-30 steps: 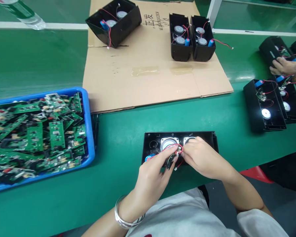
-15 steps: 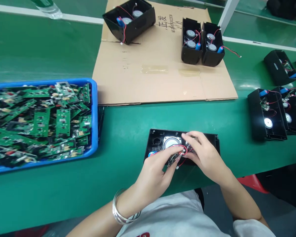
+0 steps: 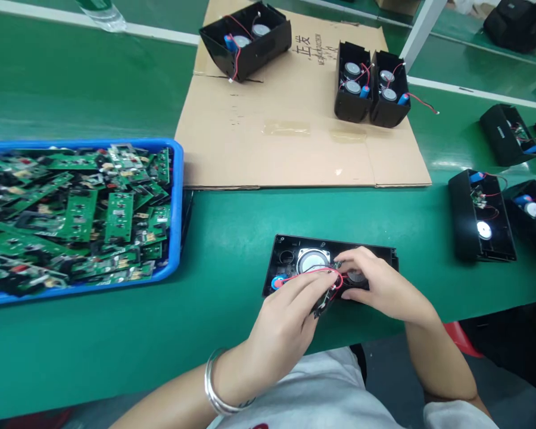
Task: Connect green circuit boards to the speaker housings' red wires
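Two hands (image 3: 281, 319) (image 3: 382, 286) over one case (image 3: 330, 245) — three cases (image 3: 352, 109) on cardboard (image 3: 304, 161)

Green table (image 3: 232, 238) carrying a bin (image 3: 176, 208) and cardboard (image 3: 295, 158)
The blue bin sits at left; the cardboard lies flat toward the far side, three black cases (image 3: 263, 58) on it; one open case (image 3: 330, 244) lies near the front edge; to its right, four more cases (image 3: 464, 229), two only partly in view.
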`<state>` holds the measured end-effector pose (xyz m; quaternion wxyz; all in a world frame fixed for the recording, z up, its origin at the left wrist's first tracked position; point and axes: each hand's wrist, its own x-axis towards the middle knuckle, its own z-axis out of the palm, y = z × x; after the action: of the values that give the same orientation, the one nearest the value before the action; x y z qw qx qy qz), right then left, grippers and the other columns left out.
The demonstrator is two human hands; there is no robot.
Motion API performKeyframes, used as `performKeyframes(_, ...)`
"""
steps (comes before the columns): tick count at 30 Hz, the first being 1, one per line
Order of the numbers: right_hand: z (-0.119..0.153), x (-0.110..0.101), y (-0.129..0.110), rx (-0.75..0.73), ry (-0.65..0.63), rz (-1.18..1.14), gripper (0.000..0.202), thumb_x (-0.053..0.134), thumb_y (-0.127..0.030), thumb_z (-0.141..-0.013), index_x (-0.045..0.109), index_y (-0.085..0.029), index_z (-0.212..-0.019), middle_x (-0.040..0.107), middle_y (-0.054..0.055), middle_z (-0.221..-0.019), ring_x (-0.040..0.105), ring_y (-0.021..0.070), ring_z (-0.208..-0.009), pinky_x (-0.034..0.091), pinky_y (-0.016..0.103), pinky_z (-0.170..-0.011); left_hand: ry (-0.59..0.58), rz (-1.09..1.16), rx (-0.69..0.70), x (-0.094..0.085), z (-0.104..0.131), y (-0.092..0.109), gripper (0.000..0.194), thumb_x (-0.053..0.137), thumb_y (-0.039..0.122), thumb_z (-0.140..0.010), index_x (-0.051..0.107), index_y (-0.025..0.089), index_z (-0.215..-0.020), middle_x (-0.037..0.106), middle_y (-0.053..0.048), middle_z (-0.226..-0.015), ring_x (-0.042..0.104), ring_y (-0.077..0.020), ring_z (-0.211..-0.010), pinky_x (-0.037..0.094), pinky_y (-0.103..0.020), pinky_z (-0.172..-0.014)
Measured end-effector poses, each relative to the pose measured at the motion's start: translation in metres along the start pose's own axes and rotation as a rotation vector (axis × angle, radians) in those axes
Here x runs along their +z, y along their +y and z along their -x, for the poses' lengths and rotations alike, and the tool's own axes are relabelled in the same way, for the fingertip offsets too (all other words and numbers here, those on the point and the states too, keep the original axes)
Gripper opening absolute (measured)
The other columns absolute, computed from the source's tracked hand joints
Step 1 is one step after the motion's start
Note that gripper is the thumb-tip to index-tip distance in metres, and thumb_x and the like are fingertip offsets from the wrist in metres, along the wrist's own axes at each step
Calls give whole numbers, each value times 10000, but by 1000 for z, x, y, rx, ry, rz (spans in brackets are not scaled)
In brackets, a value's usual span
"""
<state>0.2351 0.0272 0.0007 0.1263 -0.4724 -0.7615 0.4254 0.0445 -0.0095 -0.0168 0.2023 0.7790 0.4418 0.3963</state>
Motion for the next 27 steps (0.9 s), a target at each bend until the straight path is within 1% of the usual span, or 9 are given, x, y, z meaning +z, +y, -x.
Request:
performKeyframes(3, -6, 0, -3, -42, -50, 130, 317, 594, -21, -755, 519, -195, -1009, 574, 46, -939, 569, 182, -908, 483, 304, -760, 19, -52, 91, 1, 4, -2, 460, 426, -58, -801, 585, 194, -1151, 728, -67, -988, 688, -188, -964, 579, -300, -839)
performKeyframes(7, -17, 14, -8, 93, 65, 229, 257, 523, -2, -726, 493, -173, -916, 503, -7, -728, 516, 167, -721, 423, 270, -630, 24, -98, 172, -1, 6, -3, 412, 438, -51, -808, 606, 163, -1118, 733, -88, -943, 695, -194, -940, 566, -310, -869)
performKeyframes(10, -21, 18, -9, 178, 151, 82, 298, 463, 31, -698, 467, -177, -910, 475, -36, -702, 461, 124, -619, 383, 239, -579, 34, -109, 195, -1, 8, -4, 390, 465, -46, -799, 611, 157, -1099, 740, -92, -948, 694, -203, -947, 557, -325, -891)
performKeyframes(13, -21, 11, -7, 63, 120, -119, 233, 482, 21, -695, 512, -182, -805, 523, -16, -758, 470, 111, -653, 384, 230, -603, 51, -66, 162, -3, 9, -3, 428, 481, -75, -771, 589, 140, -1126, 738, -96, -991, 688, -189, -964, 547, -291, -899)
performKeyframes(16, -18, 2, -3, 76, 75, -387, 120, 579, -85, -715, 573, -174, -795, 579, 11, -817, 511, 114, -679, 410, 239, -616, 57, -47, 107, -6, 9, 0, 353, 522, -17, -804, 596, 143, -1109, 744, -87, -967, 711, -174, -886, 554, -237, -857)
performKeyframes(19, -16, 0, -2, 174, 193, -595, 113, 581, -177, -768, 554, -180, -877, 614, 13, -802, 576, 129, -714, 449, 252, -642, 44, -97, 29, -7, 6, 1, 281, 525, 70, -856, 596, 168, -1109, 755, -65, -927, 727, -163, -791, 571, -210, -773)
performKeyframes(22, -13, 5, -4, 155, 292, -425, 74, 563, -154, -795, 578, -181, -863, 638, 11, -770, 586, 128, -696, 455, 252, -649, 41, -170, -48, -3, 3, -1, 250, 509, 113, -881, 597, 171, -1108, 762, -58, -924, 733, -161, -721, 574, -191, -682)
performKeyframes(25, -10, 11, -7, 51, 346, -100, 136, 538, -78, -797, 635, -166, -833, 640, 21, -755, 561, 131, -682, 446, 248, -631, 26, -196, -128, 2, -2, -2, 230, 506, 156, -886, 618, 161, -1088, 762, -60, -944, 735, -173, -698, 577, -199, -649)
performKeyframes(27, -8, 14, -8, -28, 368, 31, 157, 538, -49, -798, 643, -161, -827, 644, 24, -747, 553, 142, -708, 443, 246, -626, 4, -184, -176, 2, -4, -1, 228, 505, 171, -883, 633, 158, -1072, 763, -56, -943, 735, -178, -693, 579, -207, -647)
